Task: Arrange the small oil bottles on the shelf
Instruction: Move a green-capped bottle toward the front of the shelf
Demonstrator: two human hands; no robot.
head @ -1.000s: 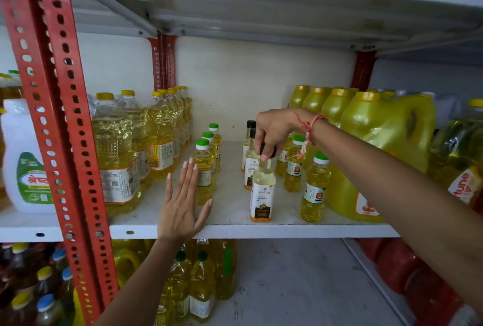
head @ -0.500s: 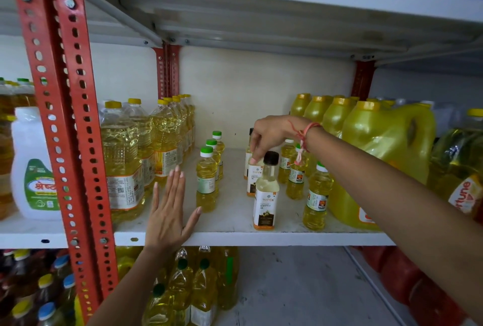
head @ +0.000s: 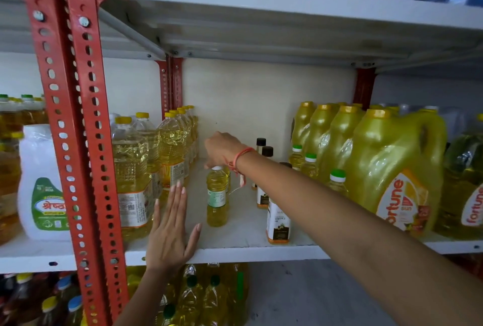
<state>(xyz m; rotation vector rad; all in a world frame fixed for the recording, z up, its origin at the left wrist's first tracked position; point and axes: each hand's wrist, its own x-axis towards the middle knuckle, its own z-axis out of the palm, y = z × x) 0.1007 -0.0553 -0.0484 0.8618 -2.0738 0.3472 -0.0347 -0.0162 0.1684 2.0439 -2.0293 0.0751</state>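
My right hand reaches across the white shelf and closes its fingers on the cap of a small yellow oil bottle standing left of centre. Another small bottle stands just behind it, mostly hidden. My left hand lies flat and open on the shelf's front edge, left of that bottle. A white-labelled bottle with a black cap stands near the front, partly behind my right forearm. Two more black-capped bottles stand further back. Small green-capped bottles line up at the right.
Tall yellow-capped oil bottles crowd the shelf's left side. Big yellow jugs fill the right. A red perforated upright stands at the left front. A white jug sits beyond it. More bottles stand on the shelf below.
My right hand left the black-capped bottle and moved left onto the cap of the small yellow bottle. The view has tilted upward. My left hand stayed flat on the shelf.
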